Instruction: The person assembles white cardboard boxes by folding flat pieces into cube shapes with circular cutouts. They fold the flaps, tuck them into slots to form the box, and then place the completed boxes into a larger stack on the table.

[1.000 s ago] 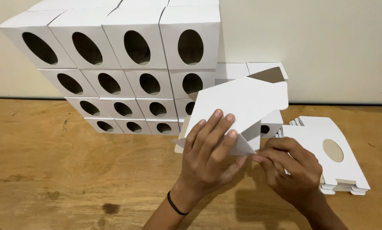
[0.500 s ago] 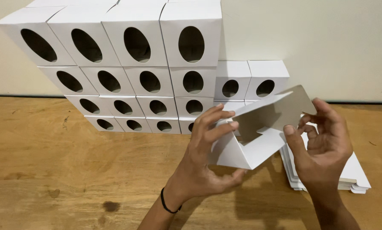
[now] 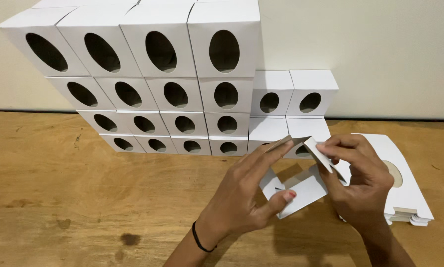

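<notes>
Twenty assembled white boxes [image 3: 185, 123] with oval windows stand stacked against the wall: sixteen in a block four wide and four high, plus four in a lower two-by-two group; one part-folded box [image 3: 301, 185] is held; one pile of flat blanks [image 3: 405, 198] lies on one wooden tabletop [image 3: 58, 198]; two hands show.

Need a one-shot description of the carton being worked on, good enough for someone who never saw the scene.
Start at the wall of stacked white boxes with oval windows on the wooden table. In front of its right end, the left hand and right hand hold a half-folded white carton. Unlike the stacked boxes, it is open, flaps loose; unlike the flat blanks at right, it has depth.
</notes>
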